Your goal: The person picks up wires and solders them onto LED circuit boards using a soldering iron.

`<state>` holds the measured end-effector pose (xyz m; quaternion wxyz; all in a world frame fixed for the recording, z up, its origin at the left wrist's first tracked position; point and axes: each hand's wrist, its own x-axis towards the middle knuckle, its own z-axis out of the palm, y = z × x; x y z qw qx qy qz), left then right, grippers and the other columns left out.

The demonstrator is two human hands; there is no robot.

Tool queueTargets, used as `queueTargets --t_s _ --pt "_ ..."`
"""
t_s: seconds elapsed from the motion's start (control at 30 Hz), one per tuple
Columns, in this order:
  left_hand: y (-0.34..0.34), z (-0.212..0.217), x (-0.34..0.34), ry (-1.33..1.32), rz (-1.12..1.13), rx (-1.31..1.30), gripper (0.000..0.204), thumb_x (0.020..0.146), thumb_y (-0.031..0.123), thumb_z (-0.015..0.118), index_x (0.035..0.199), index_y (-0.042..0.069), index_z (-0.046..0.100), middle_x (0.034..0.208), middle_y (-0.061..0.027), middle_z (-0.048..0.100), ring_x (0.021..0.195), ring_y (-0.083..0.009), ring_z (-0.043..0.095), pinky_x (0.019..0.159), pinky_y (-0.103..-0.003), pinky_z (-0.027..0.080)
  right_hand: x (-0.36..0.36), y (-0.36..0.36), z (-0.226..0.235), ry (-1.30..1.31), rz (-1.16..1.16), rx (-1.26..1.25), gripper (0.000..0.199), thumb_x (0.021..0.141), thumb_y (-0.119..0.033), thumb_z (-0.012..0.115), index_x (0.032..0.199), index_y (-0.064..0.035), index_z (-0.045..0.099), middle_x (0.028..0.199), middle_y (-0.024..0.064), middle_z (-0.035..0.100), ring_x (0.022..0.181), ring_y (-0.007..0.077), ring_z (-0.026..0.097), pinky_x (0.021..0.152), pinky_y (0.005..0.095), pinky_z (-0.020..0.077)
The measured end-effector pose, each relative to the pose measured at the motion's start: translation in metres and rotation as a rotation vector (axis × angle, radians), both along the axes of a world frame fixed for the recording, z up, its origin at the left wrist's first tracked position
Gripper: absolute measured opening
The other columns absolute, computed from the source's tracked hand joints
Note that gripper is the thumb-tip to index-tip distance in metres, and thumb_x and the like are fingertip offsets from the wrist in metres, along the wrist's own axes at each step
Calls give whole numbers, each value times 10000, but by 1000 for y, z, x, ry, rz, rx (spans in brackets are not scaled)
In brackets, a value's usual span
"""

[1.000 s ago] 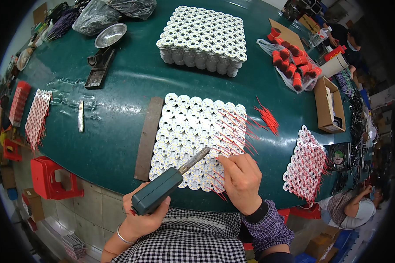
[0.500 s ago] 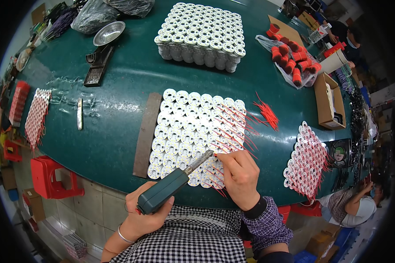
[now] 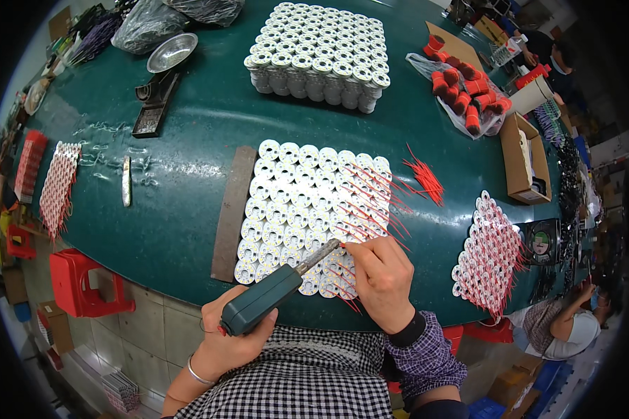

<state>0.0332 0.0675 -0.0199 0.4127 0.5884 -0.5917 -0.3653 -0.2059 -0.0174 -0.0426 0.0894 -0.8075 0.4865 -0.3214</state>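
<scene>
My left hand (image 3: 232,348) is wrapped round the dark green handle of a soldering iron (image 3: 264,299), which slants up to the right. Its metal tip reaches my right hand's fingertips, low over a block of round white LED boards (image 3: 286,192). My right hand (image 3: 383,283) pinches what looks like a thin red wire, mostly hidden by the fingers. Several red wires (image 3: 369,199) stick out from the boards' right-hand columns. A flat brown bar (image 3: 233,213) lies along the block's left side. To the right of the block is a loose bunch of red wires (image 3: 425,180).
A tall stack of white boards (image 3: 318,59) stands at the back. Red wire bundles (image 3: 472,91) lie in a plastic bag beside a cardboard box (image 3: 524,160). Wired boards (image 3: 489,255) sit at right, others (image 3: 59,185) at far left. A metal bowl (image 3: 173,53) and a solder-like strip (image 3: 126,181) are left.
Hardly anything differs. The soldering iron's handle has shifted very slightly, while its tip and my right hand stay at nearly the same spot.
</scene>
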Motion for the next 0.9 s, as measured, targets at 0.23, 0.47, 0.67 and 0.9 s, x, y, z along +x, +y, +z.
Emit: queueTargets --t_s 0.23,0.47,0.67,0.9 --pt "13 -5 6 68 77 -51 195 770 17 782 951 -22 721 812 -77 672 640 -147 632 550 -267 492 1 0 0 21 -7 0 250 719 66 694 947 -27 735 794 56 568 746 228 584 640 358 485" --pt "15 -6 8 67 103 -62 217 774 13 778 982 -22 726 868 -99 696 662 -160 648 575 -270 514 4 6 8 63 -66 -51 271 709 61 705 962 -28 743 801 46 568 787 223 572 649 356 473" --pt "10 -1 9 64 81 -93 208 778 10 779 972 -31 716 841 -98 689 652 -154 639 572 -267 503 7 9 13 -40 -30 -34 242 719 63 728 943 -29 741 773 59 553 731 230 565 616 362 464" --pt "12 0 13 63 43 -91 196 778 -7 774 957 -47 706 838 -97 689 644 -146 628 557 -259 479 12 10 -3 -97 -22 12 211 740 61 738 928 -36 733 746 54 535 681 219 562 576 355 453"
